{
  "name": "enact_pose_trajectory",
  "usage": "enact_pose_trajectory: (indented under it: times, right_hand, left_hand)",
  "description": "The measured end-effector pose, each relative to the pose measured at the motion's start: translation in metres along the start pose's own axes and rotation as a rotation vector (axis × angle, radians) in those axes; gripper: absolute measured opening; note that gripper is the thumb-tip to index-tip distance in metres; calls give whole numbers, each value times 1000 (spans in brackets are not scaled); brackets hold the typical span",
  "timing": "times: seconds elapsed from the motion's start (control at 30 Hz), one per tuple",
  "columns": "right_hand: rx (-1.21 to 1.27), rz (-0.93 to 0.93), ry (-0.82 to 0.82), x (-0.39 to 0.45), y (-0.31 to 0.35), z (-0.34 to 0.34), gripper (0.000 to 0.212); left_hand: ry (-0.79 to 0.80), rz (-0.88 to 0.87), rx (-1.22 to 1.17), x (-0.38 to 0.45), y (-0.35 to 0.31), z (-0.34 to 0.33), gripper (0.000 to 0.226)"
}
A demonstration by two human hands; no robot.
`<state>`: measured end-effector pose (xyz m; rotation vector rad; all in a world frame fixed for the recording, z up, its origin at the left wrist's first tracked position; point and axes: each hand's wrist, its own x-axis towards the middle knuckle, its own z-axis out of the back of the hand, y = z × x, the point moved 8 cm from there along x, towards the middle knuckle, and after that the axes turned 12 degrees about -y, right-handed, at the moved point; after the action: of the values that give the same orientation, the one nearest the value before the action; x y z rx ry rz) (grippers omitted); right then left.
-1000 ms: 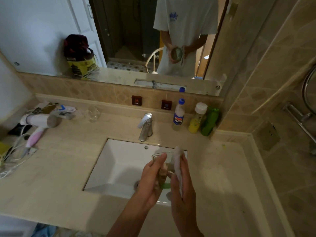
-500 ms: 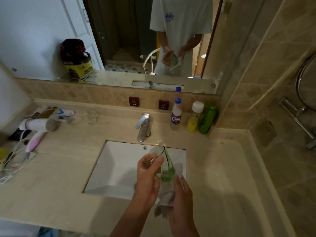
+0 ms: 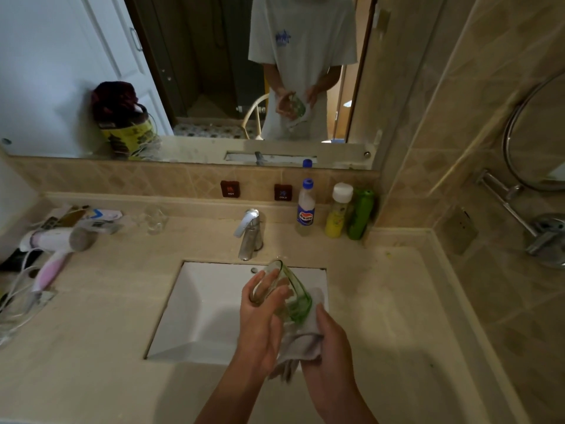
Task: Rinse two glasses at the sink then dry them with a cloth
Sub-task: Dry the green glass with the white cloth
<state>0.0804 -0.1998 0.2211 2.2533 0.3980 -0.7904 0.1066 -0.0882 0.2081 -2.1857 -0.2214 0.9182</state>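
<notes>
cloth [image 3: 301,341] half hidden behind hands, forearms cut off below

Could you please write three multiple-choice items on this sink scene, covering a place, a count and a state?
1. Where is the hair dryer? A on the counter left of the sink; B in the basin; C on the wall ring.
2. How many bottles stand right of the tap? A one; B three; C five.
3. How is the green glass held? A upright on the counter; B tilted, left hand gripping it, right hand holding the cloth against it; C lying in the basin.

Answers: A, it lies on the counter at left; B, three stand together; C is wrong, B: both hands hold it above the basin.
</notes>
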Motion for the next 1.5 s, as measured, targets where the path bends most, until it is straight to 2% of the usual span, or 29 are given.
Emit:
enact_pose_trajectory:
  times: [0.07,0.17,0.3,0.5,0.6,0.67,0.8,0.87,0.9,0.93,1.0,1.07,1.13,1.23,1.27,1.33,1.4,1.47,1.5]
  right_hand:
    - [1,-25,5,-7,-5,4,44]
    - [-61,49,-16,-6,1,16,39]
    - [-56,33,-24,-3,9,13,39]
    - [-121,66,19,0,11,22,32]
    - [-111,32,111,-3,20,19,42]
    - [-150,40,109,8,29,31,41]
    - [-249,6,-68,59,51,79,27]
    - [-285,-144,-99,79,56,97,17]
    - [-376,-178,-111,91,60,107,14]
    - [-488,-114,-160,107,73,121,15]
    - [-793,223,-425,130,122,147,23]
    - [-965,420,-429,136,151,140,28]
    - [-1083,511,-399,152,162,138,31]
    - [-1262,619,-434,174,159,144,38]
    - [-1317,619,-431,179,149,144,40]
    - [-1429,479,-372,200,117,154,44]
    - [-1757,308,-181,217,75,160,56]
    - [-1998,273,-112,230,58,165,72]
    - [-1967,262,-138,232,60,165,73]
  left_hand:
    - [-3,-14,-5,6,-3,3,78]
    - [14,6,-50,13,0,7,75]
    - [34,21,8,4,11,5,96]
    - [15,-35,82,11,10,13,71]
    - [7,-31,69,15,8,18,73]
    - [3,-11,55,19,10,23,75]
    - [-24,36,93,28,17,42,72]
    - [-39,46,127,30,19,51,66]
    - [-41,57,124,31,21,56,64]
    - [-39,75,108,33,23,61,62]
    - [-26,113,75,35,27,71,60]
    - [-8,124,73,37,30,78,61]
    - [18,138,89,37,33,81,61]
    - [18,168,102,36,39,85,47]
    - [16,182,107,36,41,87,51]
    - [7,202,125,38,45,91,71]
    - [32,214,155,39,48,92,89]
    - [45,221,176,41,47,91,83]
    - [55,228,184,41,46,90,75]
